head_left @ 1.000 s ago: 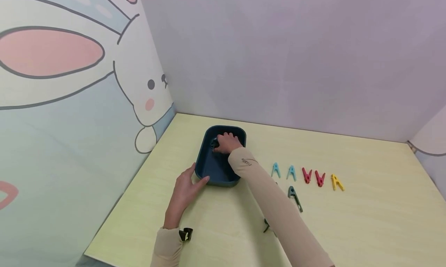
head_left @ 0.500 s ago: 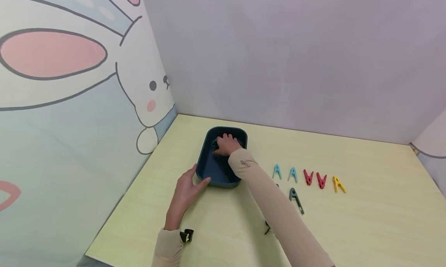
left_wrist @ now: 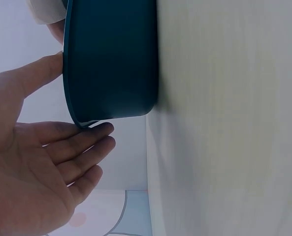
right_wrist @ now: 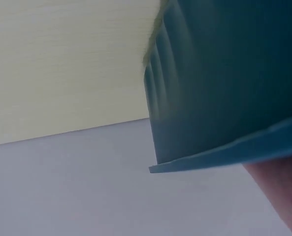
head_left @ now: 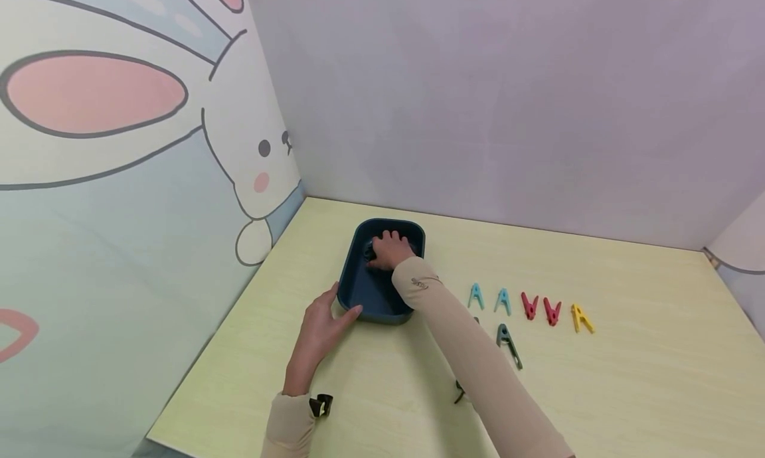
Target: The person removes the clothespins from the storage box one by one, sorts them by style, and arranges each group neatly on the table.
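A dark blue rectangular bin stands on the table. My left hand rests at its near left corner, the thumb against the rim; in the left wrist view, the hand's fingers are extended, lightly touching the bin's corner. My right hand reaches down inside the far half of the bin, back of the hand up. Beside its fingertips is a small dark object, too unclear to name. Whether the fingers grip it is hidden. In the right wrist view, the bin wall covers most of the hand.
Right of the bin lie clothespins in a row: light blue, red and yellow. Nearer is a dark green clothespin. My right sleeve partly covers more dark ones. A rabbit-print wall borders the table's left side.
The whole scene shifts slightly right and down as the head view moves. Both hands stay at the bin, with hardly any visible motion of the right fingers inside it.
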A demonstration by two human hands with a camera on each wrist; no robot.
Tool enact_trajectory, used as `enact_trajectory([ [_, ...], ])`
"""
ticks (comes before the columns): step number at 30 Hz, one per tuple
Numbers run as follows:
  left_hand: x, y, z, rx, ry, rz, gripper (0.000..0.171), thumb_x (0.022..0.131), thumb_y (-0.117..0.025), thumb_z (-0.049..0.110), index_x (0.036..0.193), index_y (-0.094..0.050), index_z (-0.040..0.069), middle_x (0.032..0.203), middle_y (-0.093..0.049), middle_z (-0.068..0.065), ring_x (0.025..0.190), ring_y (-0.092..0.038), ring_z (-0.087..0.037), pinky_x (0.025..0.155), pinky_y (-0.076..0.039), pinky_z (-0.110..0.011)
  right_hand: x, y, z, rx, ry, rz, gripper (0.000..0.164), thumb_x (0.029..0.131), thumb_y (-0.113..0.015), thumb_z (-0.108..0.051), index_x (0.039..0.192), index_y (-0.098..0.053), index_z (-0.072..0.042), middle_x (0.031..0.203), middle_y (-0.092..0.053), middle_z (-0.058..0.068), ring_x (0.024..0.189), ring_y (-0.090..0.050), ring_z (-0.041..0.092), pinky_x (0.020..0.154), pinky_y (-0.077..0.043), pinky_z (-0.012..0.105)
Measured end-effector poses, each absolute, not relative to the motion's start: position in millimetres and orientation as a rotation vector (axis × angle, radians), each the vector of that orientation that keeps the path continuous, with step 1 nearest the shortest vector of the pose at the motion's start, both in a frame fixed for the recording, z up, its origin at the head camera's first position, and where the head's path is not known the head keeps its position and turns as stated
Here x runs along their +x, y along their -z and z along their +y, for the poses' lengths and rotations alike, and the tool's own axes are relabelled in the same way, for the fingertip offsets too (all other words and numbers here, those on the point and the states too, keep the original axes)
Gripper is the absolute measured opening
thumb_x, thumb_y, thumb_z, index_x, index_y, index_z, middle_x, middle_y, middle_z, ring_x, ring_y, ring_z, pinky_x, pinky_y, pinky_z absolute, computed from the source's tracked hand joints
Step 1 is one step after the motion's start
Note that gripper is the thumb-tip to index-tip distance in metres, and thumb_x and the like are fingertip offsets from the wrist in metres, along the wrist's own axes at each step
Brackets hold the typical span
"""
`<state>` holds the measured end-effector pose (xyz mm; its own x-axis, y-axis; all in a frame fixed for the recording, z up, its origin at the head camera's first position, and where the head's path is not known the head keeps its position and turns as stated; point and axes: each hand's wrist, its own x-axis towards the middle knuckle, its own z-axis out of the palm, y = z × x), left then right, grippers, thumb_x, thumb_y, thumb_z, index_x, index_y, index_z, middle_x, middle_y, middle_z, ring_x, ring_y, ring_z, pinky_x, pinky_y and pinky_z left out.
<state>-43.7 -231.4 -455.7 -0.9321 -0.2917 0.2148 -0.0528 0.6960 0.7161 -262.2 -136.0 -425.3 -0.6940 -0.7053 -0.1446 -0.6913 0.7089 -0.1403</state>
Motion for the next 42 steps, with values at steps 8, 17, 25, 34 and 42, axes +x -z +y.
enact_trajectory([
  [8, -42.9, 454.9, -231.1, 0.277, 1.083, -2.596, 0.074, 0.098, -0.074, 0.031, 0.149, -0.044, -0.014, 0.146, -0.052, -0.031, 0.136, -0.049, -0.046, 0.109, -0.042, -0.059, -257.9, 422.1, -135.5, -1.130, 0.080, 2.739, 0.073, 0.098, -0.070, -0.048, 0.154, -0.048, -0.006, 0.152, -0.044, 0.022, 0.137, -0.041, 0.039, 0.114, -0.036, 0.054],
  [17, -42.9, 453.9, -230.6, 0.291, 1.069, -2.605, 0.075, 0.097, -0.075, 0.030, 0.149, -0.043, -0.015, 0.146, -0.052, -0.032, 0.136, -0.049, -0.047, 0.109, -0.042, -0.059, -254.9, 422.0, -133.4, -1.142, 0.061, 2.784, 0.072, 0.098, -0.069, -0.052, 0.153, -0.050, -0.008, 0.147, -0.048, 0.020, 0.133, -0.042, 0.036, 0.113, -0.036, 0.053],
  [25, -43.0, 453.7, -230.6, 0.293, 1.079, -2.602, 0.075, 0.097, -0.074, 0.031, 0.148, -0.044, -0.015, 0.146, -0.052, -0.032, 0.136, -0.049, -0.047, 0.109, -0.042, -0.059, -255.6, 427.9, -136.2, -1.172, -0.001, 2.850, 0.073, 0.096, -0.069, -0.055, 0.151, -0.053, -0.009, 0.143, -0.053, 0.019, 0.131, -0.044, 0.035, 0.112, -0.036, 0.053],
  [34, -43.0, 454.9, -228.1, 0.279, 1.082, -2.601, 0.075, 0.098, -0.074, 0.031, 0.148, -0.044, -0.016, 0.146, -0.052, -0.032, 0.136, -0.049, -0.047, 0.109, -0.042, -0.059, -260.1, 433.9, -134.2, -1.201, 0.010, 2.890, 0.061, 0.094, -0.072, -0.053, 0.132, -0.067, -0.006, 0.136, -0.058, 0.019, 0.128, -0.045, 0.036, 0.111, -0.036, 0.056],
  [42, -41.4, 452.4, -227.8, 0.313, 1.069, -2.611, 0.076, 0.097, -0.074, 0.032, 0.149, -0.043, -0.015, 0.147, -0.051, -0.032, 0.136, -0.048, -0.047, 0.109, -0.042, -0.059, -268.5, 434.0, -116.9, -1.187, 0.171, 2.882, 0.049, 0.090, -0.076, -0.054, 0.109, -0.070, -0.009, 0.127, -0.060, 0.016, 0.121, -0.047, 0.035, 0.107, -0.038, 0.055],
])
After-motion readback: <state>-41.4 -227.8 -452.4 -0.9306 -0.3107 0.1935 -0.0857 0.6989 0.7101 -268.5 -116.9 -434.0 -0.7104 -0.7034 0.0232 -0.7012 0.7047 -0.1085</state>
